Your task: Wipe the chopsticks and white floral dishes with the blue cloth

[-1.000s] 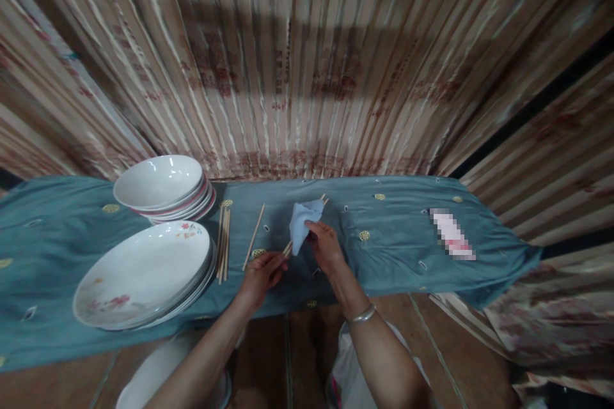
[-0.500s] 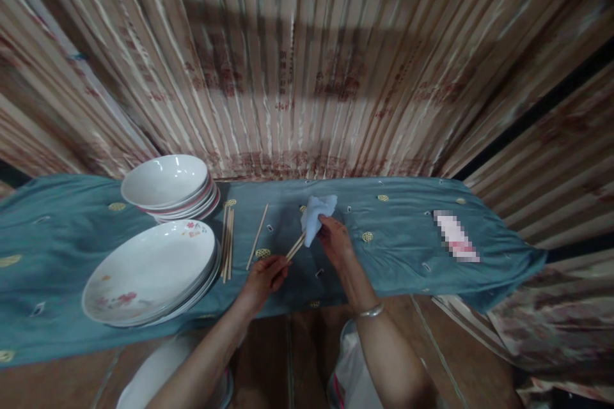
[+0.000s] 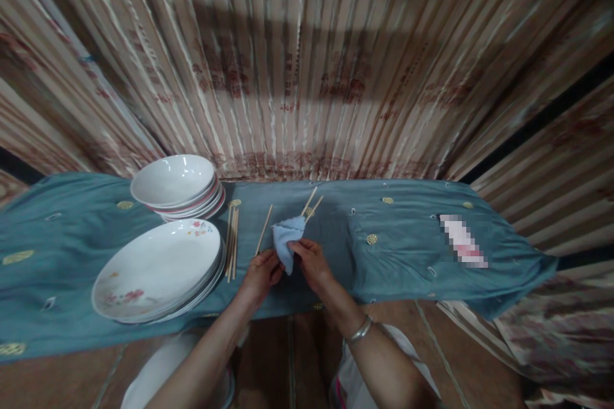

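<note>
Between my hands a light blue cloth (image 3: 288,234) is folded around a pair of wooden chopsticks (image 3: 313,203), whose far ends stick out above it, spread a little apart. My right hand (image 3: 311,262) pinches the cloth at its right side. My left hand (image 3: 261,273) is closed at the near end of the chopsticks, against the cloth's lower left edge; the cloth and fingers hide that end. A single chopstick (image 3: 264,228) lies on the table just beyond my left hand. Left of it several more chopsticks (image 3: 233,243) lie side by side.
A stack of white bowls (image 3: 173,179) stands at the back left, with a stack of flowered oval plates (image 3: 158,268) in front. A blurred white-and-red item (image 3: 463,241) lies at the right. A teal cloth (image 3: 403,268) covers the narrow table, with a curtain (image 3: 307,77) behind.
My right hand has moved left and toward me with the cloth, down the chopsticks to my left hand. The chopsticks' far ends now show beyond the cloth.
</note>
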Demonstrator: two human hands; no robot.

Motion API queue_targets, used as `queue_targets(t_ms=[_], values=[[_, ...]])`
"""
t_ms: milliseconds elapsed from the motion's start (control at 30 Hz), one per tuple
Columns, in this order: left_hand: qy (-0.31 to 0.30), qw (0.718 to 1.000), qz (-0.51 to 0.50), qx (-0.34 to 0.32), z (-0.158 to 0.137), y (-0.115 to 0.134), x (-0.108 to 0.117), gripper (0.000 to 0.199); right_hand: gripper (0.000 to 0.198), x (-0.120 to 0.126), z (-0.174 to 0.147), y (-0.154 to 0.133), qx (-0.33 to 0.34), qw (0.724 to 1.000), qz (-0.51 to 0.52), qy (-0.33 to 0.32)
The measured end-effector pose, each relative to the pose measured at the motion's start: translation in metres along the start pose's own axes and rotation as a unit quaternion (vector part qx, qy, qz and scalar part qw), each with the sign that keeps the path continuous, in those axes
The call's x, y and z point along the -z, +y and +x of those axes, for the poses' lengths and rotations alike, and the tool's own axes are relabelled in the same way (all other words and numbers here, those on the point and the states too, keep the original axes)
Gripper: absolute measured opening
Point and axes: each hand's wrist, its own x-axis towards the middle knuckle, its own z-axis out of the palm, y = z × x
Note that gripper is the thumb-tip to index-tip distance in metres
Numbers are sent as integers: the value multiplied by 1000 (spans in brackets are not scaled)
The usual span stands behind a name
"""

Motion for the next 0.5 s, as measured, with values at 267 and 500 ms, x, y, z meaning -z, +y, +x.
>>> queue_targets(t_ms=[267, 500], values=[[-18, 1000, 17, 11, -2, -5, -3, 40, 16, 12, 10, -20, 30, 998, 41, 31], [-28, 998, 35, 43, -6, -8, -5, 45, 15, 33, 22, -41, 62, 992, 76, 74]])
